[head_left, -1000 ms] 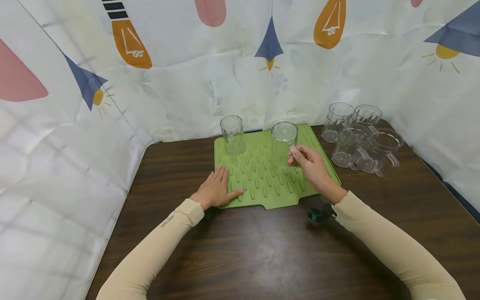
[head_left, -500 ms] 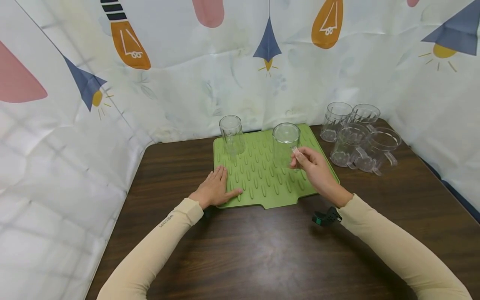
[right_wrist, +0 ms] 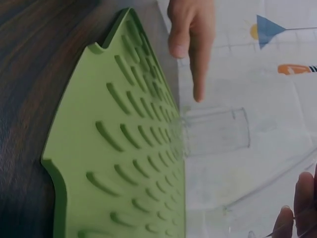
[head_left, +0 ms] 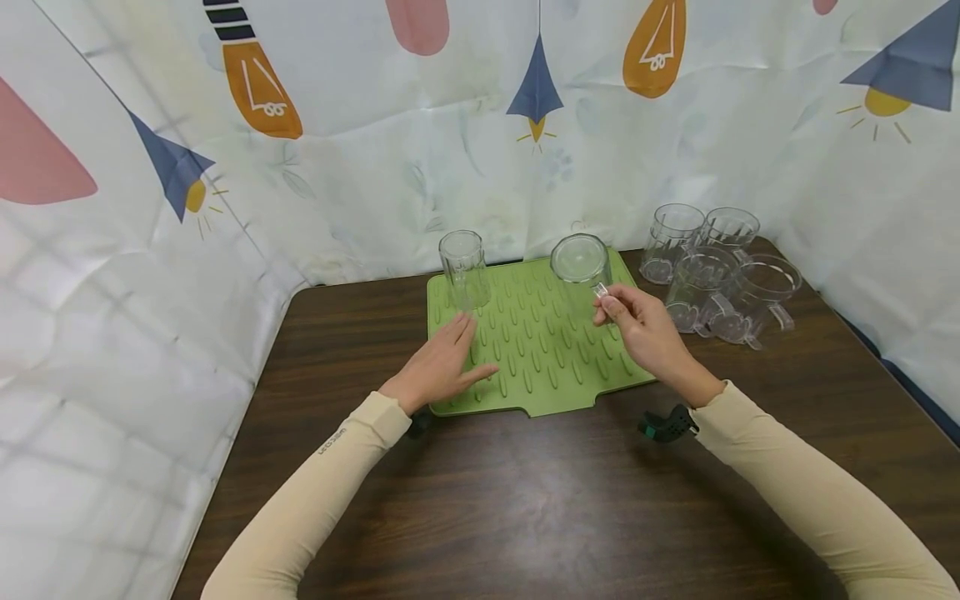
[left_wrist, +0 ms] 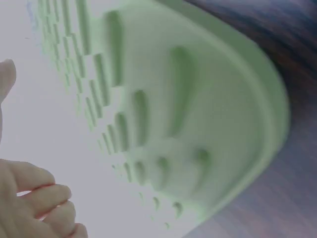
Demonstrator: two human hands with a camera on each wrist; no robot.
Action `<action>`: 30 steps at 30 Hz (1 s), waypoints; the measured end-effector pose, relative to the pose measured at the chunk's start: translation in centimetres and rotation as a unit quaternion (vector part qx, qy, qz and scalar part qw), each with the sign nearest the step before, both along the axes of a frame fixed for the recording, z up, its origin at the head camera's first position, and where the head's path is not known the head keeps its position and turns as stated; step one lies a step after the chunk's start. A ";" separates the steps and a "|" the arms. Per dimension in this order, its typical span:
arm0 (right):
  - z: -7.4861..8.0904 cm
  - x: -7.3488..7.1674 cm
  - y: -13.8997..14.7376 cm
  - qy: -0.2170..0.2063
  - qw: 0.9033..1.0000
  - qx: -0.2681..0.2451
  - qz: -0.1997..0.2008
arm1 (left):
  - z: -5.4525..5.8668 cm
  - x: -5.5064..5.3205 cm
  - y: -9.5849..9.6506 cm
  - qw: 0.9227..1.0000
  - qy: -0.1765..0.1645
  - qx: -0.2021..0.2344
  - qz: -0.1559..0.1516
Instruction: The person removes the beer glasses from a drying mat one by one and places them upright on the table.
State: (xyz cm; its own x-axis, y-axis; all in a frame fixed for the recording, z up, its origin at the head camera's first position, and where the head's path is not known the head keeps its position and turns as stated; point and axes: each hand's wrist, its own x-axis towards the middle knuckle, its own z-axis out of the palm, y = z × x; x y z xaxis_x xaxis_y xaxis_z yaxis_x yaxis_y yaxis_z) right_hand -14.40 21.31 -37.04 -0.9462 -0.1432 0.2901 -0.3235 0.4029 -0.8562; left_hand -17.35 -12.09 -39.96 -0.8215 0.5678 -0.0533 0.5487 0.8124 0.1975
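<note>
My right hand (head_left: 647, 333) pinches the handle of a clear mug (head_left: 582, 271) between thumb and fingers. The mug is held over the right half of a green ridged mat (head_left: 540, 400); its wall shows faintly at the lower right of the right wrist view. My left hand (head_left: 437, 364) hovers over the mat's left side, fingers straight and thumb spread, nothing in it. Just beyond those fingertips a second clear mug (head_left: 465, 275) stands on the mat's back left. In the left wrist view, a blurred corner of the mat (left_wrist: 223, 114) lies beside the hand's fingers (left_wrist: 47, 198).
Several more clear mugs (head_left: 701, 287) stand close together on the dark wooden table (head_left: 525, 500), right of the mat. A printed white curtain (head_left: 375, 167) hangs behind and at both sides. Dark straps (head_left: 667, 425) sit at my wrists.
My left hand has lifted off the mat's left edge and moved slightly forward. My right hand has shifted right and up with its mug, which is now tilted differently.
</note>
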 end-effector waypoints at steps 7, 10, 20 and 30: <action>0.2 0.3 0.3 0.041 0.996 0.078 -0.010 | 1.0 0.1 0.9 0.998 0.023 0.058 -0.004; 0.3 0.5 0.4 0.059 0.993 0.102 -0.013 | 1.4 0.1 1.3 0.995 0.029 0.100 0.004; -0.1 0.2 0.4 0.157 0.972 0.174 -0.020 | 2.3 -0.1 3.6 0.966 0.050 0.250 0.032; -1.2 0.1 -0.2 0.235 0.947 0.221 0.001 | 2.7 -0.3 5.8 0.920 0.006 0.388 0.053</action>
